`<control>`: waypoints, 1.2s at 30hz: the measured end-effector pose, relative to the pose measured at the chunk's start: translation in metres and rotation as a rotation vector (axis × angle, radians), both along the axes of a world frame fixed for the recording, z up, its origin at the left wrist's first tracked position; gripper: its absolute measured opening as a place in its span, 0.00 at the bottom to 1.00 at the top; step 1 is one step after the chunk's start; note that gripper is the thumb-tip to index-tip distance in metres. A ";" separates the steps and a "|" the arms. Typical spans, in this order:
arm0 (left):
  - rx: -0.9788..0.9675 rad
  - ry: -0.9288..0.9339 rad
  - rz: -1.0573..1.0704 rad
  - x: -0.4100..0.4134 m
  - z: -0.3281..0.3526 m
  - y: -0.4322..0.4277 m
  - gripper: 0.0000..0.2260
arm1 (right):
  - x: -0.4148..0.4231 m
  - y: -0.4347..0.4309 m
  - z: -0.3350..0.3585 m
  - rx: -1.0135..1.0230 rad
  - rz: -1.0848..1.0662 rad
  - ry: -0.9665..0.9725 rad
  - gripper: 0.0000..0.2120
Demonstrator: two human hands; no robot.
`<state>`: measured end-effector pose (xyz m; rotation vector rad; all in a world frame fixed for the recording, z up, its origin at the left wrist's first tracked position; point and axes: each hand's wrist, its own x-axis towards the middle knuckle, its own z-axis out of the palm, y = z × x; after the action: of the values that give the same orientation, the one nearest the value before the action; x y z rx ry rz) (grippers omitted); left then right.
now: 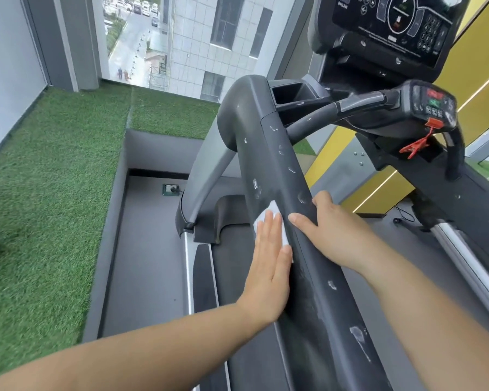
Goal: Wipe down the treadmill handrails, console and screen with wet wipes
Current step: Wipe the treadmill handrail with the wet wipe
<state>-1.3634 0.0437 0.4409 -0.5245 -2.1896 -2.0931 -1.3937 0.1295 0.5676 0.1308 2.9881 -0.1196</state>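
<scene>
White wet wipe (271, 213) pinned flat vs. left face of dark grey handrail (266, 142), approx. mid-length, under left hand (268, 266): fingers straight & close together, palm pressing, only wipe's top edge & a strip by the thumb showing. Right hand (339, 235) gripping same rail from other side, level w/ wipe, thumb laid over the top, fingers curled round far edge. Whitish smears (357, 334) dotted along rail above & below both hands. Console (321, 38) w/ dark screen (390, 26) top right; red safety clip (415, 145) hanging below small control pad (432, 104). Green fake turf (54, 179) on left, beside treadmill deck (237, 277).
</scene>
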 end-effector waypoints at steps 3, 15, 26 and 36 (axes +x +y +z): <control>0.010 -0.035 0.036 -0.036 0.012 -0.001 0.20 | -0.002 0.003 0.005 -0.086 -0.044 -0.037 0.25; 0.015 -0.035 0.010 -0.047 0.013 -0.002 0.20 | -0.064 -0.010 0.015 -0.230 -0.135 -0.103 0.19; -0.022 -0.038 -0.009 -0.059 0.009 -0.009 0.23 | -0.070 -0.009 0.014 -0.277 -0.156 -0.149 0.20; 0.041 -0.072 -0.066 -0.036 -0.001 -0.008 0.22 | -0.069 -0.010 0.018 -0.256 -0.146 -0.199 0.20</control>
<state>-1.3993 0.0359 0.4399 -0.5336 -2.1911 -2.2189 -1.4630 0.1191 0.5854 0.3115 2.7340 -0.4735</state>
